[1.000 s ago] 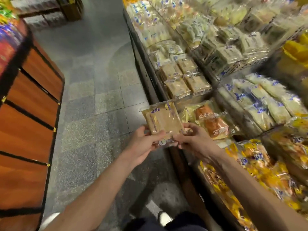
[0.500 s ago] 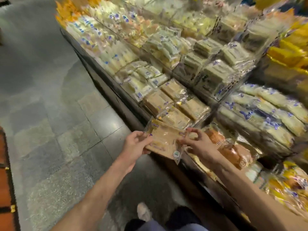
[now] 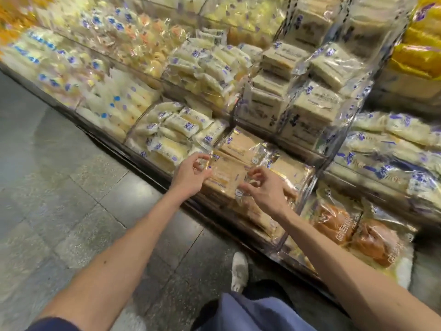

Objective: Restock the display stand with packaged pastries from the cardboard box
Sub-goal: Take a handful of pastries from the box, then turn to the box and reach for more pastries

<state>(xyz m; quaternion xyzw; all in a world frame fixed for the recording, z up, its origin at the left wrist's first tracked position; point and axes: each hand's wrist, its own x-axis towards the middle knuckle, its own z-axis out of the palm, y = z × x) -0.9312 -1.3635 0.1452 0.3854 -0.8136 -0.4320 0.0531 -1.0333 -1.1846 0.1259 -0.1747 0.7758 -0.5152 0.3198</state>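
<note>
A tan square pastry in a clear wrapper [image 3: 226,174] lies flat on a stack of like packs in a low front compartment of the display stand [image 3: 114,144]. My left hand [image 3: 192,174] pinches the wrapper's left edge between thumb and forefinger. My right hand [image 3: 266,187] has its fingers curled on the crinkled right edge of the same wrapper. More tan packs [image 3: 241,145] sit just behind it. The cardboard box is out of view.
Pale roll packs [image 3: 176,130] fill the compartment to the left, white sandwich packs [image 3: 310,108] the tier above, brown bun packs [image 3: 334,222] the bin to the right. A clear divider [image 3: 307,194] stands beside my right hand. Grey tiled floor [image 3: 59,187] and my shoe [image 3: 239,271] lie below.
The pack was held upright in front of me; both hands have carried it forward and down onto the stack of tan packs. The view has swung toward the stand.
</note>
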